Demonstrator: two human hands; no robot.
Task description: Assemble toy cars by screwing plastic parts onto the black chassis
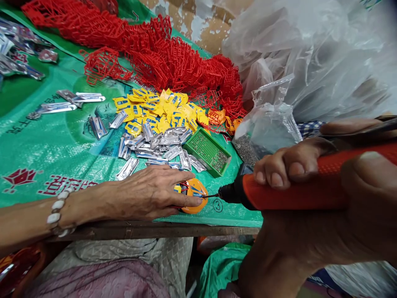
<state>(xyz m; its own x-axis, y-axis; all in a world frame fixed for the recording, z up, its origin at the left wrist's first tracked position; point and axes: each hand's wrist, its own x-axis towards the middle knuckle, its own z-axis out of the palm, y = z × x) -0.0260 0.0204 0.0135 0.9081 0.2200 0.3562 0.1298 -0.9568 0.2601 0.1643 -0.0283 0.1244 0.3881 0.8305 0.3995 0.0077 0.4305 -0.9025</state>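
Two hands work in the lower half of the frame. The left hand (149,194) lies flat with fingers stretched, pressing the orange part (194,198) on the green sheet (46,153), lower centre. The right hand (310,236) is closed around the orange screwdriver (294,186). Its long axis runs left-right, and the tip points left, touching the part.

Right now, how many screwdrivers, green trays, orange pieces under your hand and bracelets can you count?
screwdriver: 1, gripped in the right hand
green tray: 1, with small screws in one corner
orange piece: 1, pressed down by the left hand
bracelet: 1, on the left wrist
Total: 4
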